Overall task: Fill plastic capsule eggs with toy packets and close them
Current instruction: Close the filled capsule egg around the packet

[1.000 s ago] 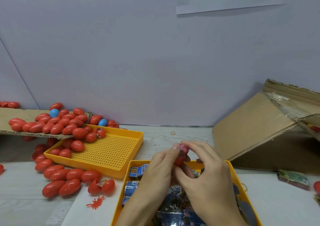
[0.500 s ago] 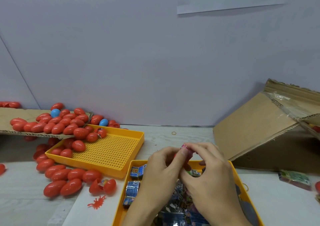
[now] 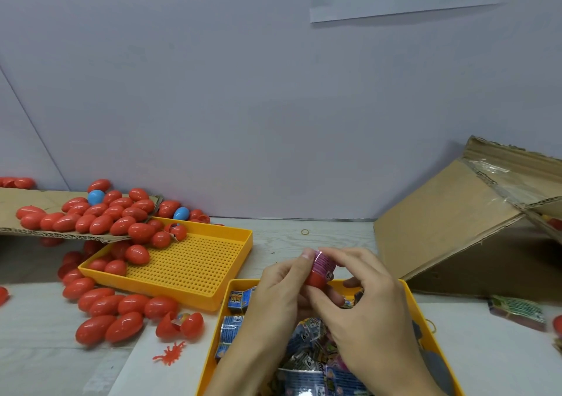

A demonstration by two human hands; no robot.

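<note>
Red capsule half [image 3: 314, 280], pink packet [image 3: 324, 263] inside, pinched by left hand [image 3: 273, 298] and right hand [image 3: 369, 310] above pale table [image 3: 282, 240], lilac wall [image 3: 243, 106] behind.

Two bare hands, left hand [image 3: 273, 298] and right hand [image 3: 365, 310], bare forearms reaching in from the bottom edge, short plain fingernails, no sleeves visible, slender fingers
</note>
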